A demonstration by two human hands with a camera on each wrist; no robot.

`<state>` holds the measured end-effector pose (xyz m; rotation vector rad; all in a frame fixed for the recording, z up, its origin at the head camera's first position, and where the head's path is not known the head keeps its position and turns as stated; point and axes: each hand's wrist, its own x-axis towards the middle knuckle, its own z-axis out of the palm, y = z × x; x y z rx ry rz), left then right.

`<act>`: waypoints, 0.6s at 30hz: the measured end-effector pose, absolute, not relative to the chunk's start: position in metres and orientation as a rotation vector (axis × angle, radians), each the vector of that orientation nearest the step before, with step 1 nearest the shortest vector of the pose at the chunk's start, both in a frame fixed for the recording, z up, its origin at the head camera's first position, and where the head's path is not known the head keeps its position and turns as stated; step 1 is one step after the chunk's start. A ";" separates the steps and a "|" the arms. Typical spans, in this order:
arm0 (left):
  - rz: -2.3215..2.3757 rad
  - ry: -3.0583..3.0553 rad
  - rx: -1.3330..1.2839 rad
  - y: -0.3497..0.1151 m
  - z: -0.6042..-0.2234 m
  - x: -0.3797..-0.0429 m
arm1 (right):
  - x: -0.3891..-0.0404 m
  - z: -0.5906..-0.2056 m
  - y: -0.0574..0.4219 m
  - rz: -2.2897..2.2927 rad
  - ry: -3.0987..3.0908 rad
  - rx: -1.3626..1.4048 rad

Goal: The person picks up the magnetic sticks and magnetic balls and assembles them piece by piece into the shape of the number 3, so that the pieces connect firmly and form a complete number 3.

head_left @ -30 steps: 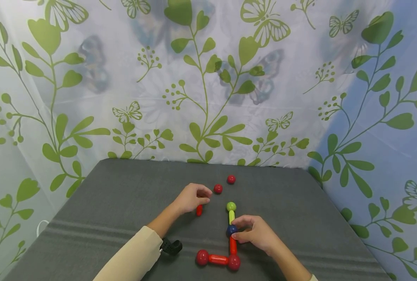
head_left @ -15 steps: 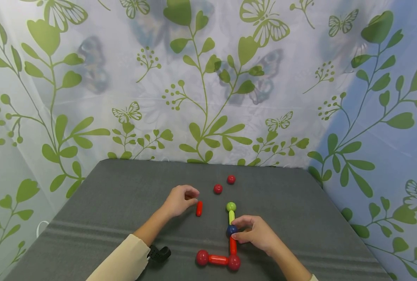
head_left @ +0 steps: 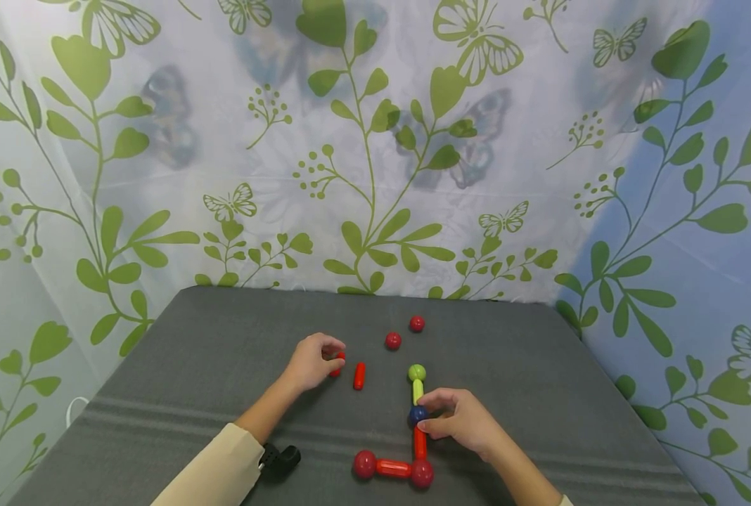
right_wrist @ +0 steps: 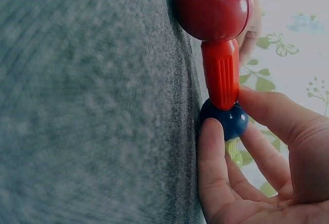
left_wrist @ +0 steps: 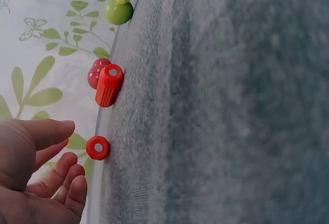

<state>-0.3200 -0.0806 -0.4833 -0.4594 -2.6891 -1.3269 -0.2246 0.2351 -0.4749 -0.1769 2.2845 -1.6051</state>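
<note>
My left hand (head_left: pixel 313 362) hovers at a short red rod (head_left: pixel 335 372), with thumb and fingers spread around it. In the left wrist view that rod (left_wrist: pixel 97 148) is apart from the fingertips. Another red rod (head_left: pixel 359 376) lies just to its right. With thumb and fingers, my right hand (head_left: pixel 460 422) pinches a blue ball (head_left: pixel 417 414) in a joined chain. From the blue ball a light green rod (head_left: pixel 418 391) leads to a green ball (head_left: pixel 416 372). A red rod (right_wrist: pixel 222 75) joins it to a dark red ball (head_left: pixel 422 473), then another red rod (head_left: pixel 393 468) and ball (head_left: pixel 365 464).
Two loose red balls (head_left: pixel 392 341) lie farther back on the dark grey table (head_left: pixel 255 316). A black wrist device (head_left: pixel 280 460) is at my left sleeve. A curtain (head_left: pixel 375 140) with green leaves and butterflies hangs behind the table.
My left hand has moved left from the right-hand loose red rod, which stays on the table, to the other one. The right hand keeps its place at the blue ball.
</note>
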 end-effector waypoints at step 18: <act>-1.276 -2.862 -0.407 -0.079 -0.485 -0.335 | -0.225 -0.475 0.235 -1.596 2.285 -0.159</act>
